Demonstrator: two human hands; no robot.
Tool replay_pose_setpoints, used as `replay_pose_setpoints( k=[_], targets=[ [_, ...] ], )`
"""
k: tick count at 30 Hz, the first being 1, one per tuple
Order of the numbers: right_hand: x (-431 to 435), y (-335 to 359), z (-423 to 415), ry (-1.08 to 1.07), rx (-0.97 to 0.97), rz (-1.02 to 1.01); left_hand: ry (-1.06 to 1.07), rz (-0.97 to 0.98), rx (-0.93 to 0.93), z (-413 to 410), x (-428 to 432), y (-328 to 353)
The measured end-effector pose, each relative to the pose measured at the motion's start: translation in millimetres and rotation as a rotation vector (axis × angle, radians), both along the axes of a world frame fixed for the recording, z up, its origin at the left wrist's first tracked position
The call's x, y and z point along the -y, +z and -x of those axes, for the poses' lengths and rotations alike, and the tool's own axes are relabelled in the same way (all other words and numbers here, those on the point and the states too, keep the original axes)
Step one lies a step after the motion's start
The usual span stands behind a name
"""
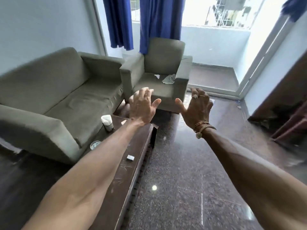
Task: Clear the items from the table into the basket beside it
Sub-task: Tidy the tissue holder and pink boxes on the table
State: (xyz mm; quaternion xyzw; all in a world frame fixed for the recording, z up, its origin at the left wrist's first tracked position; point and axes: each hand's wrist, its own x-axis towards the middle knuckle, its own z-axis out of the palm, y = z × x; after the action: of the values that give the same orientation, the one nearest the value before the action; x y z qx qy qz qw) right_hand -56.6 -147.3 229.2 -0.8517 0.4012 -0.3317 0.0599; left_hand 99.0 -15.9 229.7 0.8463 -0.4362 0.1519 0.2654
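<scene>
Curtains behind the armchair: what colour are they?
The curtains are plain deep blue, seen best in the head view.

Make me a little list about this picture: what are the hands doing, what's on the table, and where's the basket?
left hand: open, raised, holding nothing
right hand: open, raised, holding nothing; wears a ring and wristbands
table: dark, low, beside the sofa
on table: cup of white tissues, glass, small grey box
basket: not in view
armchair: pale scraps on the seat
</scene>
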Motion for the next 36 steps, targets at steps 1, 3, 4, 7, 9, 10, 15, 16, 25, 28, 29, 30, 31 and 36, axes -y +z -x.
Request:
replay_pose_setpoints(
  k=[1, 3, 4, 7, 9, 10, 15, 16, 25, 28, 29, 30, 31, 36],
  targets=[
    [4, 3, 12, -0.042, 0.005, 0.007, -0.036, -0.004, 0.007, 5, 8, 4],
    [9, 5, 37, -0.132, 0.002, 0.016, -0.101, -0.006, 0.001, 19, 23, 9],
    [11, 5, 50, -0.171, -0.008, 0.018, -0.132, -0.004, -0.010, 28, 29, 10],
    [15, 1, 90, -0.270, -0.036, 0.025, -0.226, -0.008, -0.012, 61, 48, 8],
    [18, -3, 113, -0.310, -0.037, 0.024, -0.284, -0.006, -0.031, 83, 60, 5],
    [20, -4, 123, -0.320, -0.034, 0.021, -0.306, -0.005, -0.046, 93, 65, 3],
    [32, -11, 171, -0.372, -0.031, -0.001, -0.376, -0.060, -0.089, 138, 87, -5],
    [36, -11, 179, -0.386, -0.033, -0.003, -0.383, -0.066, -0.093, 145, 92, -5],
    [71, -3, 214, -0.368, -0.005, -0.024, -0.368, -0.046, -0.115, 180, 125, 2],
    [78, -13, 210, -0.359, -0.031, -0.046, -0.336, -0.069, -0.131, 178, 127, -6],
    [79, -18, 207, -0.355, -0.030, -0.054, -0.331, -0.073, -0.136, 177, 127, -10],
    [81, -24, 204, -0.352, -0.026, -0.059, -0.327, -0.078, -0.137, 175, 127, -15],
    [83, -30, 201, -0.350, -0.026, -0.063, -0.321, -0.084, -0.137, 172, 129, -20],
    [98, -57, 183, -0.340, -0.076, -0.096, -0.304, -0.119, -0.139, 151, 145, -40]
  ],
)
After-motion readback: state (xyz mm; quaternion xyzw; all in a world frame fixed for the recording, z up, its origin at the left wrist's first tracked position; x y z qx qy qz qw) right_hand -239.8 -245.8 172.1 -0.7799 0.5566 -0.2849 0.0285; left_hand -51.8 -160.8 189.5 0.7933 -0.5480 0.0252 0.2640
